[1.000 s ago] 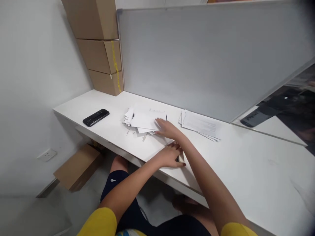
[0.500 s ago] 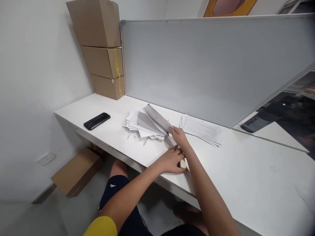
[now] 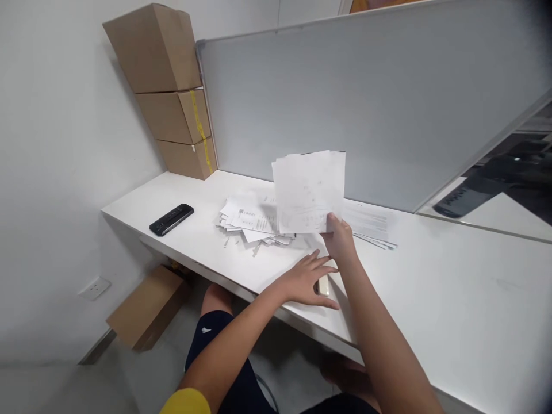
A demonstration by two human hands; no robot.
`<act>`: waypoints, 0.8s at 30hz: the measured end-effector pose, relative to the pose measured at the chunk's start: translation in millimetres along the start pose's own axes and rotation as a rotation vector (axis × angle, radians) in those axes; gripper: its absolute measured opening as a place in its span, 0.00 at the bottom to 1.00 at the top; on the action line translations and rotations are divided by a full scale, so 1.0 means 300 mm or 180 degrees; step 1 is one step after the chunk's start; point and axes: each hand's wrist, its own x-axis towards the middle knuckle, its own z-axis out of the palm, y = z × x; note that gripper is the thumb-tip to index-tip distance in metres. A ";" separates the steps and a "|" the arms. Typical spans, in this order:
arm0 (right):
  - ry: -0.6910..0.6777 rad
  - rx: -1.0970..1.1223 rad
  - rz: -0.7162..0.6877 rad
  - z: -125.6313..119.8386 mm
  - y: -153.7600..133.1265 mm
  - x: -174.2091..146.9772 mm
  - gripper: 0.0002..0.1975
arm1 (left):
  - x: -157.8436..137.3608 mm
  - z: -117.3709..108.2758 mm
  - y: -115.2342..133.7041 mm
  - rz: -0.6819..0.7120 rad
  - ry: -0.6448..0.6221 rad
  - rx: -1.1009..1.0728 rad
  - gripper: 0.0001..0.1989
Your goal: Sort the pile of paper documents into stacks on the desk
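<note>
My right hand (image 3: 339, 241) grips a small stack of paper sheets (image 3: 308, 192) by its lower right corner, thumb in front. The sheets stand nearly upright above the desk, with faint print on the near side. My left hand (image 3: 307, 280) is open, its fingers spread over a small cream-coloured block-like object (image 3: 323, 285) on the desk, partly hidden by the hand. Left of the raised sheets lies an untidy pile of printed papers (image 3: 250, 221). Behind my right hand a flatter set of papers (image 3: 368, 223) rests on the desk.
A black phone-like device (image 3: 171, 219) lies on the white desk (image 3: 202, 241) at the left. Stacked cardboard boxes (image 3: 168, 115) stand in the back corner beside a grey partition (image 3: 345, 103). Another box (image 3: 146, 307) sits on the floor. A dark bottle-shaped object (image 3: 451, 198) lies at right.
My right hand has lifted the sheets off the pile and brought them upright, up and to the right. My left hand's fingers have spread off the cream-coloured object. The view has shifted slightly.
</note>
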 end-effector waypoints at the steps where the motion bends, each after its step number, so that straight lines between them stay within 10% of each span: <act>1: -0.0150 0.0080 0.0040 -0.010 -0.005 0.004 0.21 | 0.000 -0.005 -0.002 -0.0081 0.0266 -0.0345 0.34; 7: -0.0855 0.0127 0.0730 -0.084 -0.021 0.015 0.19 | 0.031 -0.034 -0.039 -0.0725 0.2398 -0.2641 0.37; 14: -0.1486 -0.0530 0.1267 -0.125 -0.050 0.008 0.16 | 0.030 -0.046 -0.072 -0.0950 0.2999 -0.3127 0.29; 24: -0.1137 -0.0506 0.1020 -0.104 -0.014 0.021 0.17 | 0.026 -0.054 -0.087 -0.1325 0.3693 -0.2639 0.25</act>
